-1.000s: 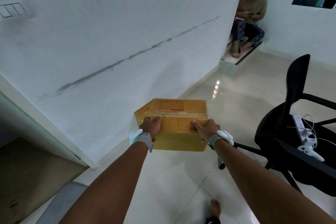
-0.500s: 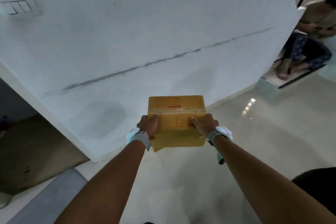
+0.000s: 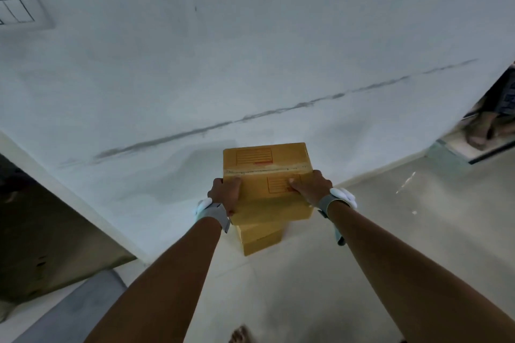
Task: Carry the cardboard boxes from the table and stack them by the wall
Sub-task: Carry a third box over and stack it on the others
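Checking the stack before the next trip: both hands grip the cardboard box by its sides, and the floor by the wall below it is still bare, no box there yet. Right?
Not quite. The left hand and right hand do grip the cardboard box by its sides, but the head view shows another box already on the floor by the wall, below the held one.
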